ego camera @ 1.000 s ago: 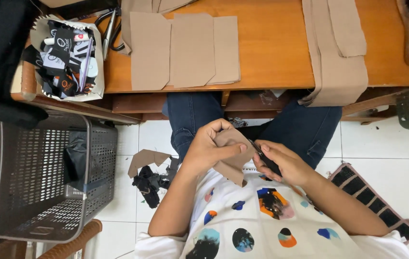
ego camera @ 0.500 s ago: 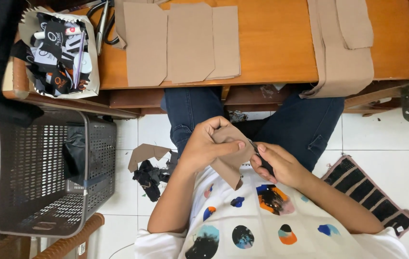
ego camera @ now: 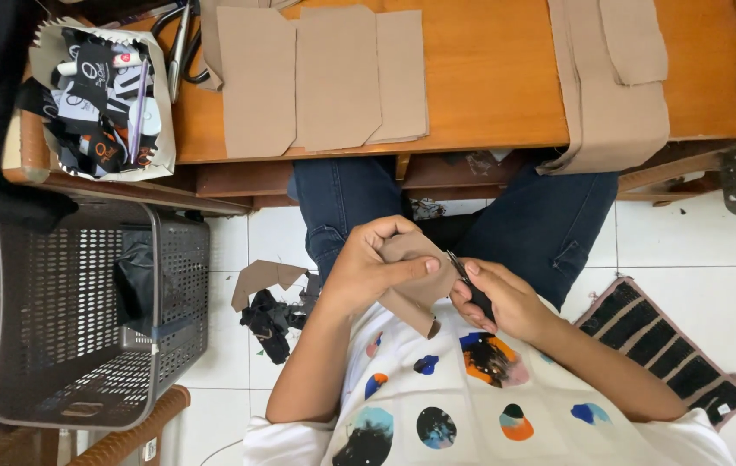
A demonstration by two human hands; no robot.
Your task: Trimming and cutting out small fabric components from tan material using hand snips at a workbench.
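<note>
Left hand fingers curled, pinching a small tan fabric piece held over the lap, thumb pressed on its face. Right hand closed around small dark snips, blade tip touching the fabric's right edge. Both hands close together above blue jeans. Wooden table above holds 3 overlapping tan cut panels and more tan pieces hanging over the edge. Grey plastic basket on the left, scraps on the tiled floor beside it.
</note>
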